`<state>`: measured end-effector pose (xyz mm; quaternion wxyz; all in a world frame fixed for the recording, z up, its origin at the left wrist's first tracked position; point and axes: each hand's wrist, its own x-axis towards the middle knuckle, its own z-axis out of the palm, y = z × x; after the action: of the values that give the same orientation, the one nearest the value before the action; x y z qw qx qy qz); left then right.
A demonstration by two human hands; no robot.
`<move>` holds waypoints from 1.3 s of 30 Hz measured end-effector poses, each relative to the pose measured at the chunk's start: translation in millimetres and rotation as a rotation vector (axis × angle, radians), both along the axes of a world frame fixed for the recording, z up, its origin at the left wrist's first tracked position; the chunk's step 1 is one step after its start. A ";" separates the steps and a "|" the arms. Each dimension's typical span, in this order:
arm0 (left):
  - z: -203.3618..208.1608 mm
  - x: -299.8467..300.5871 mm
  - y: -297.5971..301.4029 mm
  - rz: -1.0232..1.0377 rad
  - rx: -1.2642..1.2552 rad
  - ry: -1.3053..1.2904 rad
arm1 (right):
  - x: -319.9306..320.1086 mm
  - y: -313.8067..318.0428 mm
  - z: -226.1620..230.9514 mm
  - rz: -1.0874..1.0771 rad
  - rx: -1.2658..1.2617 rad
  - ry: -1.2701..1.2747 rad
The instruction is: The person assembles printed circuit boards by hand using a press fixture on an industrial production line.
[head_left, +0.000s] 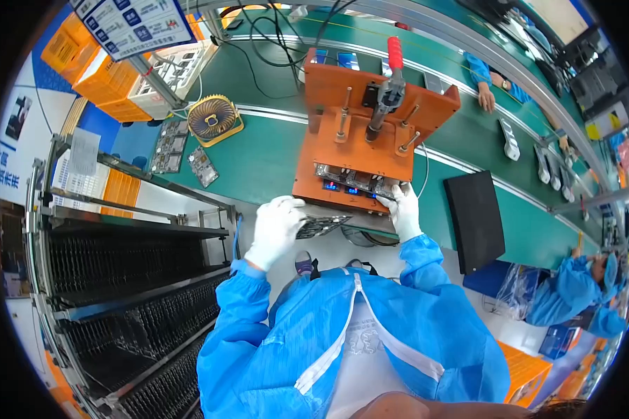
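Observation:
My white-gloved left hand [278, 229] is closed on the left edge of a dark circuit board [321, 225], which hangs tilted at the bench's front edge. In front of me stands an orange test fixture [360, 150] with a red-handled toggle clamp [393, 77] raised on top. Small blue and red lit displays [353, 190] show along its front, below a row of metal parts [349, 174]. At the fixture's front right corner is my gloved right hand [402, 209], its fingers drawn together. What they pinch there is too small to make out.
On the green bench [258, 150] are a yellow fan [215, 120], several circuit boards [169, 145] and a black flat pad [474, 220]. A black-slotted rack [133, 258] stands at left. Across the conveyor [461, 119] shows another person's hand [486, 98]. Orange crates [112, 77] sit back left.

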<state>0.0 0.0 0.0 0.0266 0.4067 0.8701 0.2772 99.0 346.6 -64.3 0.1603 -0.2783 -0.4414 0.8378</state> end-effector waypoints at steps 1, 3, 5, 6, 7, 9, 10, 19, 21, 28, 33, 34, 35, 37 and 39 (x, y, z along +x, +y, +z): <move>-1.6 5.4 13.5 -0.015 -0.017 0.048 | 0.3 3.0 6.5 -0.013 0.014 -0.021; -4.0 4.4 19.6 -0.030 -0.041 0.100 | -5.0 1.0 5.0 -0.027 0.022 -0.038; -6.6 -7.2 9.7 -0.051 -0.057 0.126 | -17.0 -10.2 -6.7 -0.017 0.000 -0.033; -11.1 -8.0 12.1 -0.048 -0.052 0.121 | -18.3 -8.9 -3.5 -0.015 0.005 -0.038; -15.5 -8.9 14.8 -0.055 -0.038 0.126 | -18.9 -7.5 -0.4 -0.008 0.038 -0.034; -21.9 -10.7 19.2 -0.068 -0.021 0.128 | -16.9 -6.2 4.9 -0.010 0.072 -0.033; -24.0 -12.3 20.4 -0.079 -0.034 0.134 | -15.3 -5.9 7.2 -0.011 0.099 -0.041; -34.5 -26.9 42.2 -0.130 -0.028 0.131 | -13.5 -5.5 26.9 -0.023 0.400 -0.232; -36.0 -32.6 49.6 -0.159 -0.020 0.156 | -11.3 2.6 13.1 0.004 0.544 -0.355; -46.8 -40.5 56.9 -0.173 -0.063 0.085 | -25.4 10.1 -34.3 -0.158 0.701 -0.315; -46.4 -42.5 58.9 -0.187 -0.079 0.055 | -28.2 31.3 -45.0 -0.013 0.667 -0.194; -46.4 -42.7 58.7 -0.182 -0.081 0.055 | -26.9 28.9 -46.4 -0.045 0.673 -0.211; -46.3 -42.4 59.4 -0.192 -0.076 0.058 | -23.7 28.7 -46.3 -0.078 0.679 -0.228; -44.8 -43.1 57.4 -0.186 -0.065 0.067 | -17.1 30.9 -39.3 -0.049 0.729 -0.264; -44.4 -44.0 58.0 -0.208 -0.028 0.079 | -6.5 39.4 -28.9 -0.051 0.659 -0.381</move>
<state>-44.0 58.0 -44.4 0.0269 0.5051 0.8273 0.2444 92.5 385.9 -93.2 0.1770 -0.3735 -0.7022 0.5798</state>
